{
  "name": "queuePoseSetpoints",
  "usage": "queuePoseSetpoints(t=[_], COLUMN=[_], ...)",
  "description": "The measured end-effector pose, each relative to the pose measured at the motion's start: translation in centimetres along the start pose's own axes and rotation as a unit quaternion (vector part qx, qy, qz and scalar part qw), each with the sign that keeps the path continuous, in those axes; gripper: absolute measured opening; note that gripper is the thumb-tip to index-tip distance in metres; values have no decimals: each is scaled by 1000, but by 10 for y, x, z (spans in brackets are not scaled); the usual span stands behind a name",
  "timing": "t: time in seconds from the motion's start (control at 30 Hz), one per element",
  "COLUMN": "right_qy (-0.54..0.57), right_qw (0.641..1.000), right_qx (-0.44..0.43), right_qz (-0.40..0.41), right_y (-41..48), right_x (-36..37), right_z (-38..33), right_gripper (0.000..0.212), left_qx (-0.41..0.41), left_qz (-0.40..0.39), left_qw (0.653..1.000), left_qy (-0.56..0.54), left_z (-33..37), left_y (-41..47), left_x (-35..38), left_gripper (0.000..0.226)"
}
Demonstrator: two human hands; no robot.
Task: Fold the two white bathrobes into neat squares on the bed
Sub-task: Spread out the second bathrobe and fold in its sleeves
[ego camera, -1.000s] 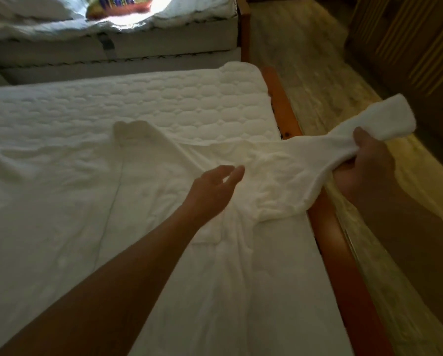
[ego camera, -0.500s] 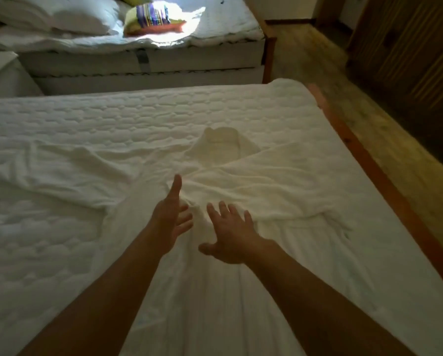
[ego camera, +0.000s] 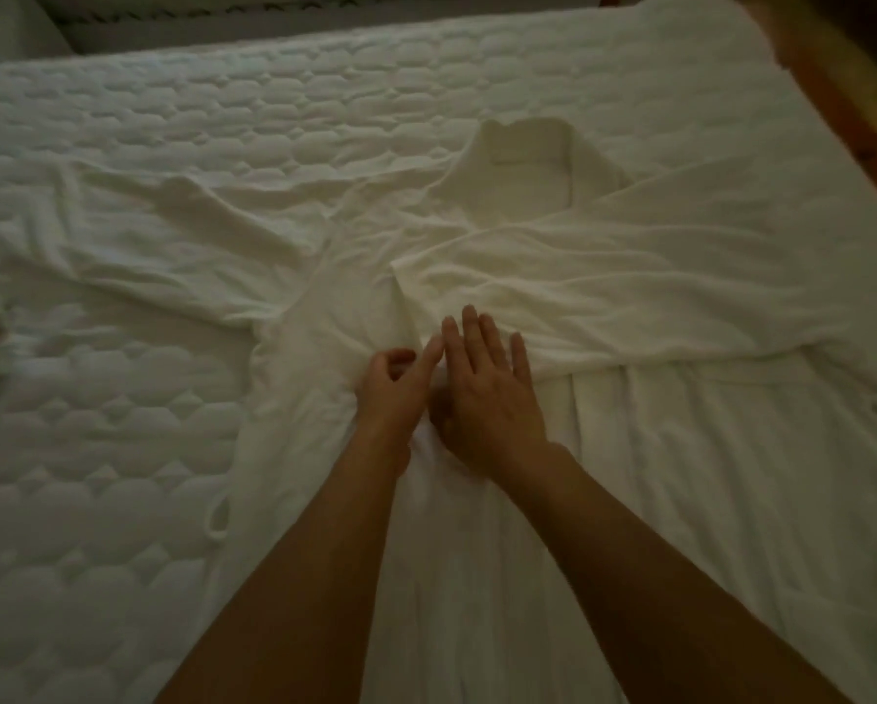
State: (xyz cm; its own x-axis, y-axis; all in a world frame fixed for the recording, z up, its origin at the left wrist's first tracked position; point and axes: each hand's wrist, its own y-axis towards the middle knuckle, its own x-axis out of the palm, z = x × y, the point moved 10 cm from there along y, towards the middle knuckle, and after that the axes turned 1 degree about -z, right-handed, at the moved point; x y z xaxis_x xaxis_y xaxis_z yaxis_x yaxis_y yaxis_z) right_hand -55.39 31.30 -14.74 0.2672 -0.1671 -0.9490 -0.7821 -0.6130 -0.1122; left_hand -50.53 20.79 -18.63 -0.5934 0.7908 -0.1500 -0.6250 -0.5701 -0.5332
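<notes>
A white bathrobe (ego camera: 629, 276) lies spread on the quilted bed (ego camera: 121, 475), collar toward the far side. Its right sleeve is folded across the chest, and its left sleeve (ego camera: 146, 236) stretches out to the left. My right hand (ego camera: 482, 393) rests flat on the robe's middle with fingers spread. Just left of it, my left hand (ego camera: 390, 388) has its fingers curled on a fold of the robe's fabric near the edge of the folded sleeve. A second robe is not clearly in view.
The wooden bed frame (ego camera: 853, 114) runs along the right edge, with floor beyond it. Another bed's side (ego camera: 223, 22) shows at the top. A small loop of the robe (ego camera: 217, 520) lies on the mattress at the lower left.
The right sleeve, held off the bed's side a second ago, now lies folded across the robe. Both hands have come together on the robe's middle, and the view has dropped closer to the bed.
</notes>
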Motion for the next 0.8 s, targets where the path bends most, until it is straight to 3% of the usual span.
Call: queuePoseSetpoints(t=[0.23,0.37,0.47,0.63,0.8], right_qy=[-28,-7,2,20,-38], right_qw=[999,1000,1000,995,994], right_qx=[8,10,14,46,77], right_qz=[21,3,4,-89,-75], right_y=[5,8,11,15,23], right_x=[28,30,30,31,24], right_z=[8,10,12,16,12], right_gripper=[81,81,86,90,77], left_qx=[-11,-27,-28,-68,-71], left_qz=[34,35,27,39,39], left_qw=[999,998,998,993,985], left_qy=[20,42,44,91,151], left_z=[-10,-10,-9,-16,-4], left_y=[13,12,12,14,19], left_x=[2,2,4,3,2], left_gripper=[41,60,58,66,42])
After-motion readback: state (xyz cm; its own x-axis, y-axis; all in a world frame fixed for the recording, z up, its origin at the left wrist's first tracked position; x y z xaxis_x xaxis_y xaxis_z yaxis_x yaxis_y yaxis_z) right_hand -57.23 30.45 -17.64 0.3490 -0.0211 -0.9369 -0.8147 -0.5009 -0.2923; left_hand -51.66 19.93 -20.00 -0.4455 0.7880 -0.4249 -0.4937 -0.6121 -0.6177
